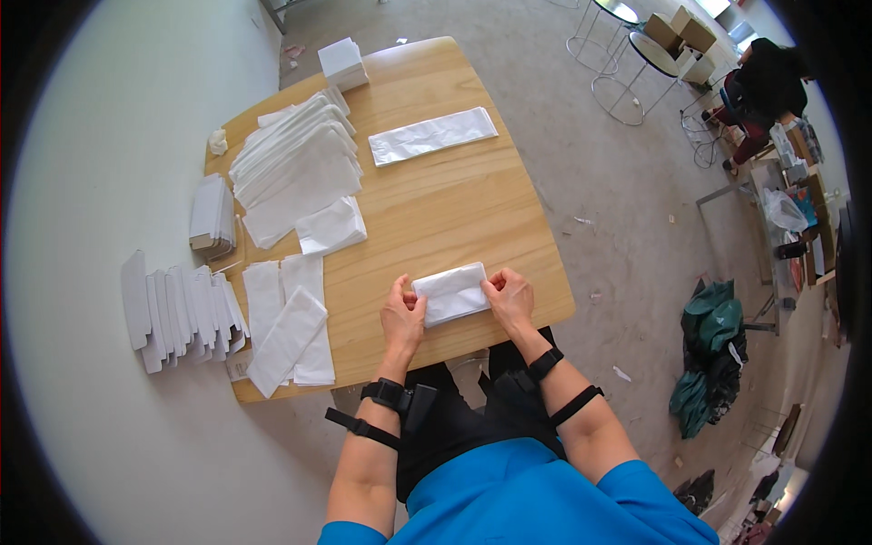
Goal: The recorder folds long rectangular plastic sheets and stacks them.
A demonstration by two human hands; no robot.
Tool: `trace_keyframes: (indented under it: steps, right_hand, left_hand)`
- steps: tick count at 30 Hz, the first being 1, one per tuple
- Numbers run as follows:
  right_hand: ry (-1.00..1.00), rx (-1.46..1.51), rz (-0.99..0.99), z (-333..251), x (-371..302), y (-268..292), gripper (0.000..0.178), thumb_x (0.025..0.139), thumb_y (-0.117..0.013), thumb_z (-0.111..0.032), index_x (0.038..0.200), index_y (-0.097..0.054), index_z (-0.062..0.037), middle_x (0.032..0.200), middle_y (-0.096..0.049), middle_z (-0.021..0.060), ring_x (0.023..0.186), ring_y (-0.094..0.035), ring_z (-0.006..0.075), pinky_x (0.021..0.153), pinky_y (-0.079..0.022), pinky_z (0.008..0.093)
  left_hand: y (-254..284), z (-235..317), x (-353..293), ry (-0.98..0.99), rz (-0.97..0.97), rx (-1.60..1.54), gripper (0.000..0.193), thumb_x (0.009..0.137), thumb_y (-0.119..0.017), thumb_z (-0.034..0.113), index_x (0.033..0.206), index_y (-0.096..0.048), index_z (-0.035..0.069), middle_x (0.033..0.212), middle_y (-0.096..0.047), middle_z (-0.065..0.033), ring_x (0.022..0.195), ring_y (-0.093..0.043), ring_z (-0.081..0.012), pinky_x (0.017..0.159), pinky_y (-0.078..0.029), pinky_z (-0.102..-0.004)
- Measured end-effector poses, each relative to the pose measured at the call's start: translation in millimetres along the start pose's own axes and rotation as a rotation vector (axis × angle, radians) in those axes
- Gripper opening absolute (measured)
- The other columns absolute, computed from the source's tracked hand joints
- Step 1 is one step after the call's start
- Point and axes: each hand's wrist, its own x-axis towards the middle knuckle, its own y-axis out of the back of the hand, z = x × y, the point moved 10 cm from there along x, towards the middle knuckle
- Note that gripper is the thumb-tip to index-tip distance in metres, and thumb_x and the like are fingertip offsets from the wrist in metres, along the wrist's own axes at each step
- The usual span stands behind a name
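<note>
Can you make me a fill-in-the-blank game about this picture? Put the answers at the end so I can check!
1. The shirt below the two hands is ____.
2. Between the left hand and the right hand is a folded bundle coloured ____.
3. The arm straps are ____.
4. The crumpled green heap lies on the ____.

Missing words: blue; white; black; floor.
</note>
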Motion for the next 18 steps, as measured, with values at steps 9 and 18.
trace_keyframes:
  steps: [9,18]
  right_hand:
    - [0.051,-0.040,0.042,-23.4,-1.9,14.6,0.023,0.072,-0.073,-0.021,0.084,-0.063,-0.0035,0.076,-0.064,0.0119,0.073,-0.063,0.0304,0.066,-0.050,0.0405]
    - [0.076,-0.220,0.006,-12.9,9.8,-6.7,0.023,0.063,-0.077,-0.015,0.076,-0.061,-0.0042,0.073,-0.065,0.0107,0.072,-0.064,0.0279,0.065,-0.050,0.0382]
  left_hand:
    - [19.9,-17.7,-16.5,0.140,0.206,0.101,0.054,0.077,-0.073,0.030,0.118,-0.052,0.002,0.094,-0.060,-0.0080,0.083,-0.061,-0.0249,0.072,-0.048,-0.0395]
    - [5.0,-8.1,-6.1,0.325,0.055,0.456,0.034,0.073,-0.072,0.025,0.100,-0.057,0.009,0.102,-0.061,-0.0083,0.101,-0.058,-0.0275,0.084,-0.043,-0.0465]
